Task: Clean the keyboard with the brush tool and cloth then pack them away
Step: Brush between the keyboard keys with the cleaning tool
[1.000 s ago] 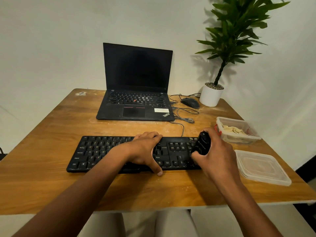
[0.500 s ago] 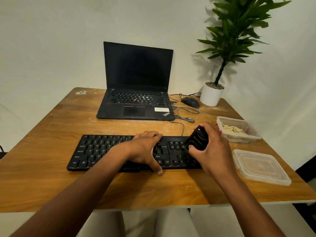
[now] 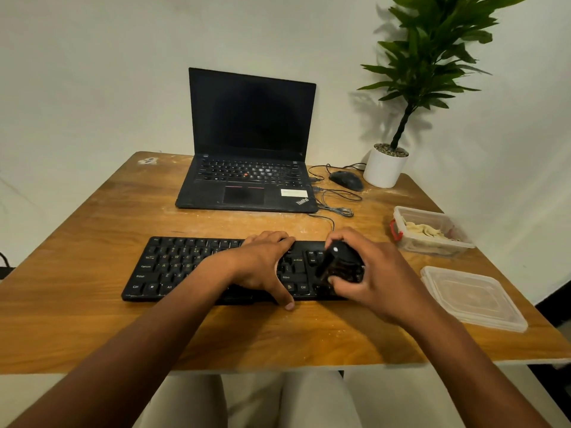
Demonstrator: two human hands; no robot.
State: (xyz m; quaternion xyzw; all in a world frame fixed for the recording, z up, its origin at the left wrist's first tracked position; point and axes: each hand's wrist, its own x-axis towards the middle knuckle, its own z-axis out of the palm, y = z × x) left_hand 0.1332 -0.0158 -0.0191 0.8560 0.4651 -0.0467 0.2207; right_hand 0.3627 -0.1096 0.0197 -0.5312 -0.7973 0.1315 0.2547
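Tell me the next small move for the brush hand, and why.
Probably sweep the brush tool leftward along the keys toward the left hand. The right hand grips it over the right end of the keyboard, which the left hand steadies, and the keys left of it look not yet reached.

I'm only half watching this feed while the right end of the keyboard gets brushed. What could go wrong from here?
1. The brush tool in the right hand may flick dust toward the open container holding the cloth.
2. The left hand steadies only the middle of the keyboard; hard strokes could skew it.
3. The keyboard's cable lies behind it and could snag.
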